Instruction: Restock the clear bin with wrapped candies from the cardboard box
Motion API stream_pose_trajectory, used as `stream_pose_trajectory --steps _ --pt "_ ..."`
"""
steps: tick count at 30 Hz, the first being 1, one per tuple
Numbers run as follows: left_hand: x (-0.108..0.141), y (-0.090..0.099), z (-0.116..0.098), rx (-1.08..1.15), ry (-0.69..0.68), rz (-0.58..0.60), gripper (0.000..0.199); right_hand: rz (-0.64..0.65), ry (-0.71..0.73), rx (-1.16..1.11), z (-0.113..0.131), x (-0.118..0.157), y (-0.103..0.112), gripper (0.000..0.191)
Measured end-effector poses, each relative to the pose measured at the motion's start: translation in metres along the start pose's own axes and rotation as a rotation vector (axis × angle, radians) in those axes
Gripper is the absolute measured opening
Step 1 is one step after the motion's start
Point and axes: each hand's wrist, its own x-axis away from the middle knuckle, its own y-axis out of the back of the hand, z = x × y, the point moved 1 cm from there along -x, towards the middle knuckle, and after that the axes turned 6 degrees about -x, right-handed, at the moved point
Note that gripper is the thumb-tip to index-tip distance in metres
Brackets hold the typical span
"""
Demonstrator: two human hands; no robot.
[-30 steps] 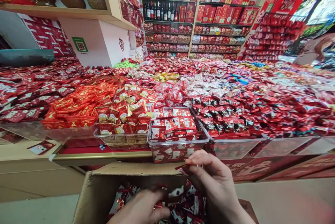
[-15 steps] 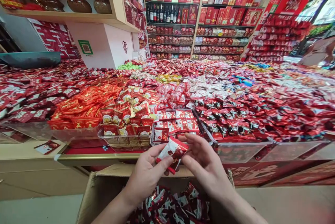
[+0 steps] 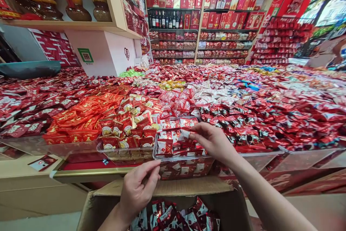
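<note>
My right hand [image 3: 213, 141] reaches over a clear plastic bin [image 3: 183, 158] and pinches a red and white wrapped candy [image 3: 185, 136] just above the others inside. Similar wrapped candies [image 3: 165, 147] lie in rows in that bin. My left hand [image 3: 141, 185] is closed, thumb against curled fingers, near the bin's front left corner and above the box's left side; whether anything is inside it is hidden. Below both hands stands an open cardboard box [image 3: 164, 188] holding a loose heap of red and white wrapped candies [image 3: 175, 216].
To the left are a bin of durian candies [image 3: 127, 130] and a pile of orange-red packets [image 3: 78, 115]. Dark red and black wrapped candies [image 3: 243, 126] fill bins to the right. A white pillar [image 3: 89, 52] rises at the left rear, under a wooden shelf [image 3: 67, 25].
My right hand has moved forward over the bin with a candy from between my hands. My left hand has drawn back down and left, and closed. The view has tilted slightly up.
</note>
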Motion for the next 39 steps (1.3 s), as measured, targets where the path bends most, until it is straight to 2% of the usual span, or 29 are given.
stream_pose_trajectory --steps 3,7,9,16,21,30,34,36,37,38,39 --pt "0.004 -0.002 0.002 -0.010 0.007 0.027 0.022 0.103 0.030 0.043 -0.005 0.003 -0.009 0.007" --pt "0.004 -0.005 0.003 0.072 0.139 0.040 0.019 0.169 0.030 0.049 -0.009 0.007 -0.014 0.011" --pt "0.005 -0.005 0.003 0.084 0.161 0.042 0.019 0.189 0.029 0.038 -0.010 0.007 -0.014 0.012" --pt "0.005 -0.005 0.001 0.009 0.077 0.048 0.020 0.201 0.032 0.028 -0.007 0.008 -0.012 0.015" --pt "0.006 -0.003 0.000 -0.026 0.033 0.042 0.019 0.275 0.017 0.156 -0.008 0.009 -0.017 0.014" --pt "0.003 -0.001 -0.005 -0.070 -0.011 0.045 0.019 0.226 0.037 0.175 -0.010 0.010 -0.020 0.009" --pt "0.023 0.004 -0.007 -0.050 -0.224 -0.058 0.037 0.048 0.083 0.126 -0.011 0.013 -0.019 0.011" --pt "0.044 -0.006 -0.005 -0.002 -0.314 0.027 0.039 -0.055 0.124 0.089 -0.011 0.016 -0.017 0.011" --pt "0.056 -0.015 -0.003 0.026 -0.352 0.158 0.033 -0.097 0.139 0.062 -0.011 0.017 -0.017 0.011" --pt "0.068 -0.028 0.001 0.055 -0.355 0.421 0.028 -0.132 0.147 0.034 -0.011 0.018 -0.016 0.011" --pt "0.080 -0.041 0.006 0.052 -0.296 0.660 0.027 -0.160 0.151 0.010 -0.011 0.019 -0.015 0.010"
